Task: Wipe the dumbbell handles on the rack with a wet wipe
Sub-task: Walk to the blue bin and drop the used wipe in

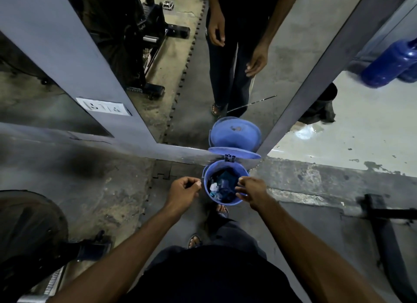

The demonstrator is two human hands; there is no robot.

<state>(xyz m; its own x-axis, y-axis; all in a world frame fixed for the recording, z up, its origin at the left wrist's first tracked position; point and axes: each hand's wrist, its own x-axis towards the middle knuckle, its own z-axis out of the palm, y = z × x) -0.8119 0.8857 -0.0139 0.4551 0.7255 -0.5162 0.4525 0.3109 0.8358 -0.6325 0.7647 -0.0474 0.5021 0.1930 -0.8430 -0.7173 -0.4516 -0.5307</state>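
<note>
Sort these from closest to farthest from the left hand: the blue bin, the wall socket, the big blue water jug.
1. Blue bin, just right of the left hand.
2. Wall socket, low on the wall, upper left.
3. Blue water jug, far away at upper right.

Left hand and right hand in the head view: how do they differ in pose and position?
The left hand has its fingers curled in toward the palm; the right hand has looser, partly spread fingers. The left hand is over the floor beside the blue bin; the right hand reaches over the bin's open mouth. Shared: neither visibly holds anything, and both are close to the bin's rim.
</note>
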